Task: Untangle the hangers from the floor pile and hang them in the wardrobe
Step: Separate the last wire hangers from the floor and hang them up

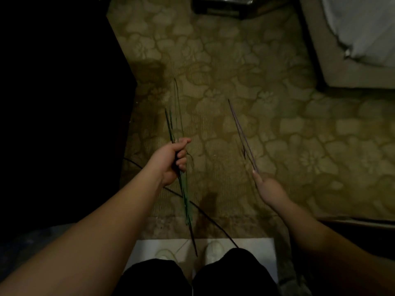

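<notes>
the left hand (174,160) grips a bundle of green wire hangers (183,189) in a fist, their long axis running from near the shoes (211,251) up and away over the patterned carpet (267,116). the right hand (268,188) pinches a purple hanger (241,135) at its near end; it is seen edge-on, pointing forward and slightly left. open carpet lies between and ahead of both hands. a dark wardrobe side (64,92) bounds the left, a bed corner (342,71) the far right. both forearms reach forward.
</notes>
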`<state>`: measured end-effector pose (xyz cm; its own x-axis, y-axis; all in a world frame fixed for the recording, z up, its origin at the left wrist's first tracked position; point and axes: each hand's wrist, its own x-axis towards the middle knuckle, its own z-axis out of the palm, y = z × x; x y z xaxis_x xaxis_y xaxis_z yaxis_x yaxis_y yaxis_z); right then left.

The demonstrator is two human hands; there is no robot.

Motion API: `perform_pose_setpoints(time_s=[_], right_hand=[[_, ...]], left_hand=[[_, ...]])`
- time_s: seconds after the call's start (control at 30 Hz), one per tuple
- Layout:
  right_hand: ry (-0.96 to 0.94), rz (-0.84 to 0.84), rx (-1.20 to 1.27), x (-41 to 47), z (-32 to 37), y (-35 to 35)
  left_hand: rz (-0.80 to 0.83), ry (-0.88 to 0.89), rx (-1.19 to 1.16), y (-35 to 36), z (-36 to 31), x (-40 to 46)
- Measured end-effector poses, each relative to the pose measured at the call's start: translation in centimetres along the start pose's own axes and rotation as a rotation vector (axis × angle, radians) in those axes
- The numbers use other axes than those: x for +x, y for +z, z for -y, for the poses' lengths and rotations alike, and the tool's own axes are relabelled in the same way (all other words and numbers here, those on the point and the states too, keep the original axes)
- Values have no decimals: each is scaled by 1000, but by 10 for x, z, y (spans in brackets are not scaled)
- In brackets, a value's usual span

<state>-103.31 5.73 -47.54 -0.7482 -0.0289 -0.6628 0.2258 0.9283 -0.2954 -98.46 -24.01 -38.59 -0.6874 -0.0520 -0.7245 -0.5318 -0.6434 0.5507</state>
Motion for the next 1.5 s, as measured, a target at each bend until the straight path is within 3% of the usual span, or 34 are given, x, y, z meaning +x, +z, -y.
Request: perform_pose_setpoints(time_s=[0.13,0.3,0.5,0.73,0.93,1.17,1.37,1.5], right_hand=[[0,-9,80,-98,13,-29],[-85,12,-31,-205,15,-58],[-288,33,-107,-291,-5,-69],[-653,7,-564,-385,-37,-74],[-858,-4,-765,-457,-41,-65],[-1171,49,-1009,-549,-37,-18],[-1427,92,-1144,-643,-57,54],[-1532,99,-1152,-709,-89,114]], left_hand=[[-76,-21,-13,21,-6,-81],[-174,-30,-38,36,-3,-186],[-273,5,-154,23,42,-278],[-499,141,-327,-12,114,-400],[-751,227,-457,-53,168,-513],[-987,240,-500,-115,269,-636],[-936,292,-642,-133,395,-754],[-990,309,-706,-138,491,-830]])
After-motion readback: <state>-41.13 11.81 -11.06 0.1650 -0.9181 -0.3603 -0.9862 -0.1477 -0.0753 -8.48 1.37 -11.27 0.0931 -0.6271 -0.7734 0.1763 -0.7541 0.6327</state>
